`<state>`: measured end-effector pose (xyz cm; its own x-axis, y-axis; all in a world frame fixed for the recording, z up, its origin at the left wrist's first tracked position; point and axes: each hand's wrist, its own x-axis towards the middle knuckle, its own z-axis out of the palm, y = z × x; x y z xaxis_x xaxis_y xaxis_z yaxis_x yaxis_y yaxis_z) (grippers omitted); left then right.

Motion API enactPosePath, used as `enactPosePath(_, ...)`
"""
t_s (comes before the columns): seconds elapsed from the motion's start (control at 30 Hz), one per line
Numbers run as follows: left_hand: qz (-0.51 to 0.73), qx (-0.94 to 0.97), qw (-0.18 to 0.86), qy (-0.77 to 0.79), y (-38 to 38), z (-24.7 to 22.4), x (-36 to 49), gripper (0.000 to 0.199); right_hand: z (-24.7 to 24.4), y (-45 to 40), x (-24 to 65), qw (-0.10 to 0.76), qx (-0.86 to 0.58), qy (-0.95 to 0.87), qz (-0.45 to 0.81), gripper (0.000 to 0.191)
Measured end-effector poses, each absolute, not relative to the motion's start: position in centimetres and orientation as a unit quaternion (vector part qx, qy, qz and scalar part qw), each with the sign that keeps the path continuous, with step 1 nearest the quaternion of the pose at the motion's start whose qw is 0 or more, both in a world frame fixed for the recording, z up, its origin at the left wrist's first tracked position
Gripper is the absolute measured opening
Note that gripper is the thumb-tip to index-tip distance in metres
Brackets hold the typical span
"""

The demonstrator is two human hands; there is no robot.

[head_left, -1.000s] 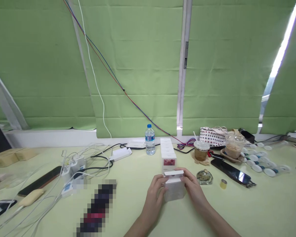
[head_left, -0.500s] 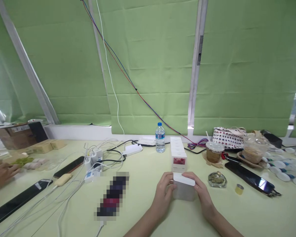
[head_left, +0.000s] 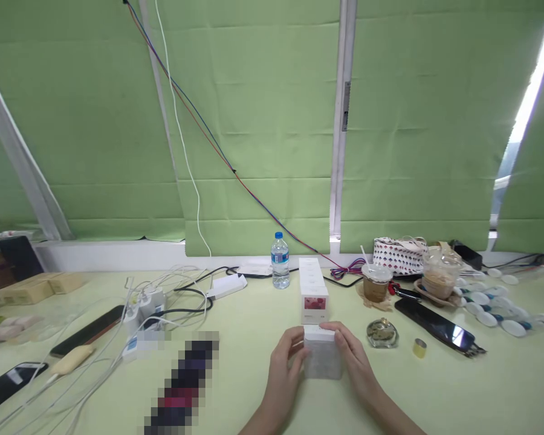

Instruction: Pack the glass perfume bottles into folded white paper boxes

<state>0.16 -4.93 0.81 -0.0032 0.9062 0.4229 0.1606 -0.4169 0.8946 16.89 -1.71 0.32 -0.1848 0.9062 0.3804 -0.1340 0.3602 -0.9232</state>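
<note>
Between my two hands stands a small white box (head_left: pixel 323 357) with a greyish, shaded front and a brighter white top. My left hand (head_left: pixel 283 370) grips its left side with fingers bent and the thumb at the near left edge. On the other side, my right hand (head_left: pixel 357 365) holds the right edge, its fingers reaching over the top corner. The box's far face is hidden from me. Directly behind it, a row of white boxes (head_left: pixel 312 279) runs away from me, the nearest showing a red picture on its end.
A water bottle (head_left: pixel 280 261) stands behind the hands. To the right are a glass perfume bottle (head_left: pixel 382 334), a gold cap (head_left: pixel 419 348), a phone (head_left: pixel 435 326) and drink cups (head_left: pixel 375 283). Leftward lie tangled white cables (head_left: pixel 113 362), a power strip (head_left: pixel 140 314) and phones (head_left: pixel 88 331).
My view has turned to the right, so the table's things sit further left. The box's white top looks more level and narrower. Another person's hand at the far left has left the view.
</note>
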Motion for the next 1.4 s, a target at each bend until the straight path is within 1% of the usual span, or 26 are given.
enactPosePath(0.13,0.568,0.608,0.338,0.440,-4.8,0.8,0.1,0.019,0.5,-1.5,16.8,0.554,-0.323,-0.602,0.476,0.041)
enactPosePath(0.27,0.561,0.629,0.329,0.427,-4.9,0.6,0.1,0.021,1.0,-1.6,16.7,0.561,-0.335,-0.600,0.462,0.043)
enactPosePath(0.33,0.565,0.645,0.303,0.417,-4.9,0.2,0.1,0.024,1.2,-1.6,16.6,0.563,-0.343,-0.600,0.454,0.043)
enactPosePath(0.43,0.574,0.667,0.230,0.416,-5.1,-0.4,0.1,0.027,1.2,-1.6,16.5,0.562,-0.349,-0.600,0.450,0.044)
enactPosePath(0.53,0.548,0.694,0.187,0.428,-5.3,-0.6,0.2,0.027,1.0,-1.6,16.5,0.559,-0.352,-0.601,0.449,0.044)
enactPosePath(0.7,0.516,0.716,0.187,0.432,-5.6,-0.2,0.5,0.032,0.9,-1.6,16.6,0.558,-0.346,-0.602,0.455,0.043)
enactPosePath(1.0,0.523,0.715,0.200,0.419,-5.3,-0.3,0.3,0.038,0.9,-1.6,16.8,0.554,-0.346,-0.610,0.449,0.043)
enactPosePath(1.4,0.526,0.724,0.150,0.421,-5.0,-0.2,0.2,0.040,1.1,-1.4,17.6,0.536,-0.292,-0.659,0.440,0.035)
